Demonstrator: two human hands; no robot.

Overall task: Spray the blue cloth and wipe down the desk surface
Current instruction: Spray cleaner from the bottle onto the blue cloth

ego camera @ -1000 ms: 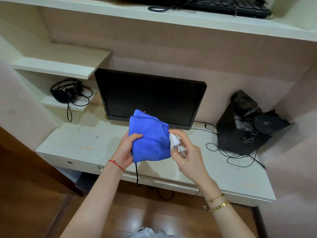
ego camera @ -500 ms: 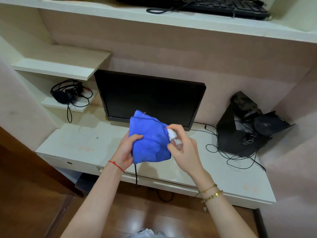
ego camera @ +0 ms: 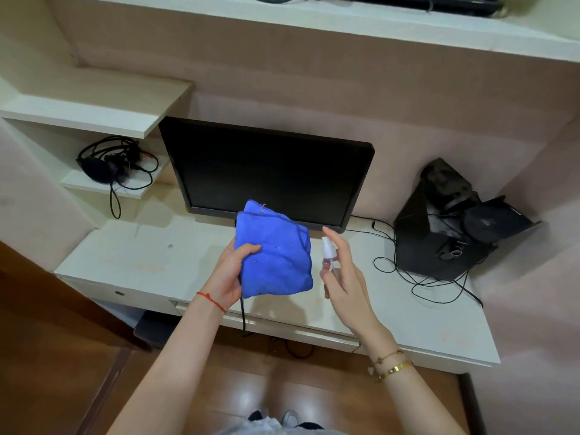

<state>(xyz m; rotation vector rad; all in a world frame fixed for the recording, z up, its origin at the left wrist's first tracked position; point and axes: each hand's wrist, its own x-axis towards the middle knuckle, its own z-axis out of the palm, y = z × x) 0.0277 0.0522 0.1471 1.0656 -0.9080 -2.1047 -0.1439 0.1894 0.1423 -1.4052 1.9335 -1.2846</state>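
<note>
My left hand (ego camera: 228, 273) grips a folded blue cloth (ego camera: 276, 255) by its left edge and holds it upright above the white desk (ego camera: 131, 255). Just right of the cloth, my right hand (ego camera: 343, 277) holds a small clear spray bottle (ego camera: 329, 257) with a white nozzle. The nozzle points left at the cloth, a short gap away, and my index finger is raised above the pump.
A black monitor (ego camera: 270, 174) stands at the back of the desk. Black speakers (ego camera: 452, 224) and tangled cables (ego camera: 417, 277) fill the right rear corner. A headset (ego camera: 106, 164) lies on a small left shelf. A keyboard (ego camera: 408, 1) sits on the top shelf.
My right hand with the spray bottle has pulled back to the right, away from the cloth, and its index finger has lifted off the pump. The cloth stays held in place.
</note>
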